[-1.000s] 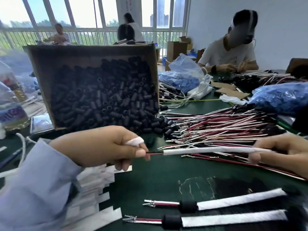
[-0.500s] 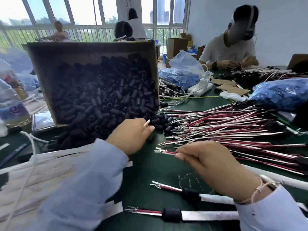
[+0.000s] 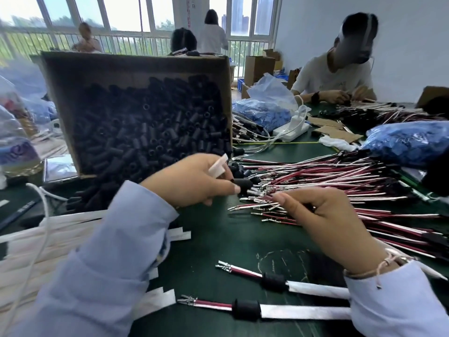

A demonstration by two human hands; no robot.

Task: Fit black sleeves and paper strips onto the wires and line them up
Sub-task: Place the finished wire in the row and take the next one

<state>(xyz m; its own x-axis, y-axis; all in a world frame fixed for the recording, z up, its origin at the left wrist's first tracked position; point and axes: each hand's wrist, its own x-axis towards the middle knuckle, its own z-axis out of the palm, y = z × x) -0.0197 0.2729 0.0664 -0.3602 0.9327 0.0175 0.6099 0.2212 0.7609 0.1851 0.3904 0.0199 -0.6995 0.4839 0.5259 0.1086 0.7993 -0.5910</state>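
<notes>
While the left hand (image 3: 194, 181) pinches a black sleeve (image 3: 243, 183) beside the cardboard box (image 3: 136, 66), the right hand (image 3: 325, 220) pinches a wire (image 3: 262, 194); the bottle label (image 3: 17, 152) is illegible.

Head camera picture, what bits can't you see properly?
- Head view: whether the red-and-white wire pinched by the right hand is inside the black rubber sleeve held by the left hand; blurred.
- Head view: right ends of the two white paper strips; hidden by the light-blue shirt cuff.
- Head view: the pinched wire's far length; under the right hand.
</notes>
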